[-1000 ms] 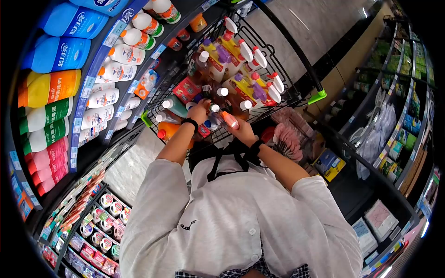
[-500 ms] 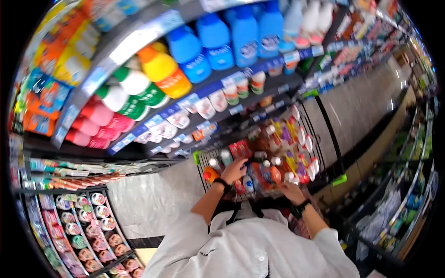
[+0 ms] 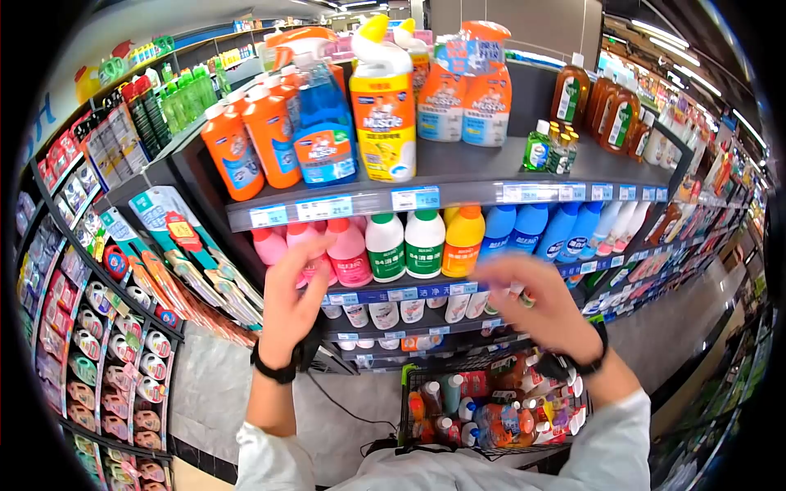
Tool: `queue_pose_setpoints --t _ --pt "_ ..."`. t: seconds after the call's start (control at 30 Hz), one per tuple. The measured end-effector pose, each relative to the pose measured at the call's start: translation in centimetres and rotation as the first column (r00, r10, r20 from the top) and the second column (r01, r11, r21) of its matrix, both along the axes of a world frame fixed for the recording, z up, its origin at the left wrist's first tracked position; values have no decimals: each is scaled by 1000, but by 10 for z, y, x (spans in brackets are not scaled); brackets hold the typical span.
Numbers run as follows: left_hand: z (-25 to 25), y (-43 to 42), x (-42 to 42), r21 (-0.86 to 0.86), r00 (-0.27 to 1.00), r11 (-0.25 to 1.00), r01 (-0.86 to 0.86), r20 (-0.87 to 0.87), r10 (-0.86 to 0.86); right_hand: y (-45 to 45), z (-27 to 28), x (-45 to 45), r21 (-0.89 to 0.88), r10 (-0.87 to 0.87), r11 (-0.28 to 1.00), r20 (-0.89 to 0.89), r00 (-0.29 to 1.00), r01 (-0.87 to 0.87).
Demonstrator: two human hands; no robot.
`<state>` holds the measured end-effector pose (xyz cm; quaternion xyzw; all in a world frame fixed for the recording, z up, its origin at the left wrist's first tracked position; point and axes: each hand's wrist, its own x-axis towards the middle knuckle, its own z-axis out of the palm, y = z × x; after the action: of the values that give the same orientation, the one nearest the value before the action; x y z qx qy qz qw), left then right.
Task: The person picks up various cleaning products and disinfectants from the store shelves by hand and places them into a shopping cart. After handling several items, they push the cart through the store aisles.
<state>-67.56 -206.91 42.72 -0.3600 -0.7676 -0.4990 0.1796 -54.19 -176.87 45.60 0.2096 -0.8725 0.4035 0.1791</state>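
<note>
My left hand (image 3: 293,295) is raised in front of the pink bottles (image 3: 348,254) on the middle shelf, fingers up and apart, with nothing seen in it. Across from it, my right hand (image 3: 544,304) hovers before the blue bottles (image 3: 528,225); its fingers are stretched out, a little blurred, and hold nothing visible. Between the hands stand white bottles with green labels (image 3: 424,245) and a yellow-orange bottle (image 3: 463,241). Higher up, the top shelf carries orange bottles (image 3: 273,135), a blue spray bottle (image 3: 324,135), a yellow toilet cleaner bottle (image 3: 382,114) and orange-white spray bottles (image 3: 486,102).
Below my hands is a shopping cart (image 3: 407,378) loaded with bottles and packs. Brown bottles (image 3: 618,119) and small green bottles (image 3: 537,147) stand at the top shelf's right. Hanging packs (image 3: 176,233) and a rack of round-topped containers (image 3: 86,344) are on the left.
My view has tilted up from the cart to the shelves. Both hands have left the goods in the cart and risen in front of the middle shelf.
</note>
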Motion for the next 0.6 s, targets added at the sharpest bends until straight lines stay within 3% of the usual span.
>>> queue_pose_setpoints --t 0.03,0.07,0.2,0.23,0.3,0.5,0.6 --pt "13 5 -10 68 998 997 39 -58 -35 -13 3 -37 -151 -49 988 -70 996 38" --pt "22 12 -21 99 995 993 69 -82 -61 -19 8 -79 -131 -53 991 -215 975 25" --pt "34 48 -62 127 978 983 135 -178 -111 -45 38 -205 -410 -138 912 -346 928 -17" --pt "35 55 -70 144 976 980 141 -189 -113 -46 45 -223 -393 -137 919 -356 924 -16" --pt "32 67 -87 145 979 987 66 -201 -36 -49 56 -251 -604 -137 790 -345 928 -108" --pt "22 80 -108 174 984 981 88 -169 -59 -40 79 -252 -517 -148 855 -201 968 23" --pt "13 89 -112 180 967 982 61 -254 -13 -41 85 -245 -447 -139 893 -182 973 44"
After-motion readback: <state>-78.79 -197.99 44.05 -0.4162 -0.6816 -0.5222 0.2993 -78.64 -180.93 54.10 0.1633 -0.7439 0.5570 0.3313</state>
